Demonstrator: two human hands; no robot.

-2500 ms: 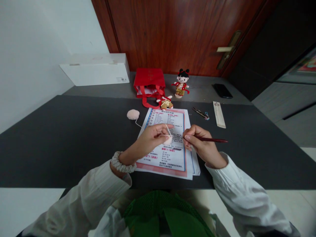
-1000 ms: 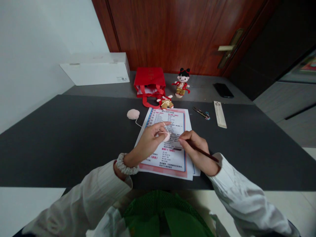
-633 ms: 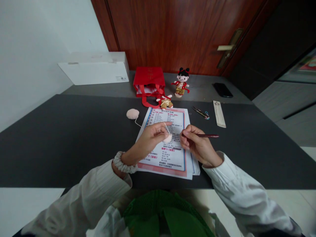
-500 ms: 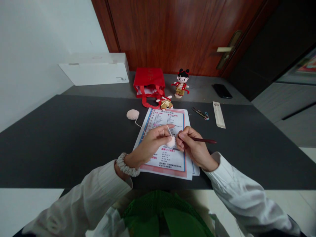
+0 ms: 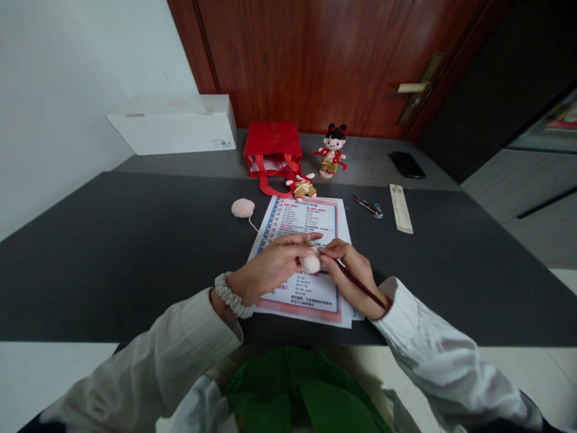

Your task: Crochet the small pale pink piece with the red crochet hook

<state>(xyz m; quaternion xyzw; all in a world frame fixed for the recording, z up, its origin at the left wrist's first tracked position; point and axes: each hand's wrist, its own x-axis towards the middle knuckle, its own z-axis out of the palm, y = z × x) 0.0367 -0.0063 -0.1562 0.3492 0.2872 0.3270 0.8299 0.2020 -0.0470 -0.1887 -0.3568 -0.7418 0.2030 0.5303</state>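
My left hand (image 5: pixel 270 262) pinches a small pink crocheted piece (image 5: pixel 311 263) between thumb and fingers, above the printed sheets. My right hand (image 5: pixel 352 276) holds a crochet hook with a dark red handle (image 5: pixel 363 287) like a pencil. Its fingertips meet the pink piece, and the hook's tip is hidden there. A pale pink yarn ball (image 5: pixel 243 208) lies on the dark tabletop (image 5: pixel 135 252), and its strand (image 5: pixel 253 225) runs toward the hands. Under my hands are printed pattern sheets (image 5: pixel 297 219) with red and blue borders.
Beyond the sheets stand a crocheted doll (image 5: pixel 332 150), a smaller doll (image 5: pixel 301 187) and a red gift bag (image 5: pixel 272 153). Scissors (image 5: pixel 366 206), a ruler-like paper sleeve (image 5: pixel 401 208), a phone (image 5: pixel 407 165) and a white box (image 5: pixel 174 125) sit around them.
My right hand has moved in against the pink piece, and the hook now slants down toward my right wrist. My left hand has lowered and turned flatter.
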